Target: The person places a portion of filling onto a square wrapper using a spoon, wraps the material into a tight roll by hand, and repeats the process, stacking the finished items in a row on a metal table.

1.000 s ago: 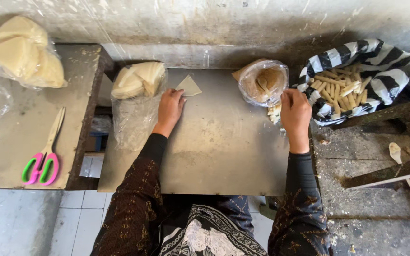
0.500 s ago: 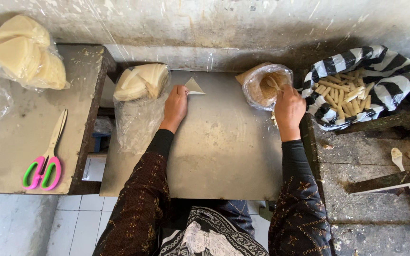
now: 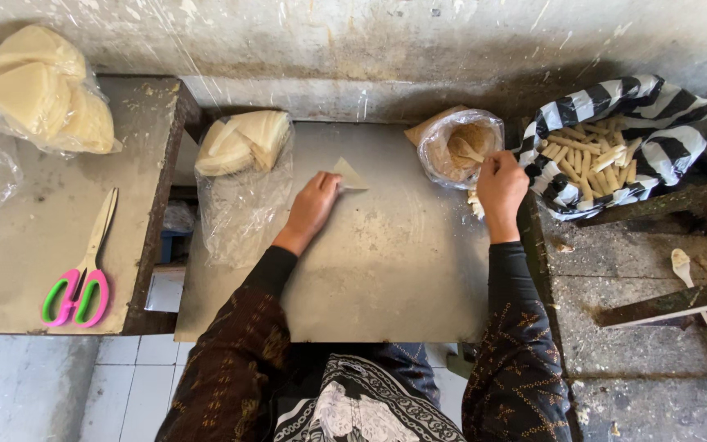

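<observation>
My left hand [image 3: 314,205] rests on the metal table [image 3: 386,270], fingertips on a small triangular pastry wrapper [image 3: 348,175]. My right hand [image 3: 501,187] grips the handle of a spoon [image 3: 463,150] that dips into a plastic-lined bowl of brown filling [image 3: 460,147] at the table's far right. A stack of pale wrappers [image 3: 243,141] lies on clear plastic at the far left of the table.
A striped black-and-white cloth holds several rolled pastry sticks [image 3: 591,155] to the right. On the left table lie a bag of wrappers [image 3: 47,102] and pink-and-green scissors [image 3: 79,278]. A white spoon [image 3: 681,266] sits on the rough ledge at right.
My right hand has moved from the table's right edge up to the filling bowl and taken the spoon. My left hand stays on the wrapper.
</observation>
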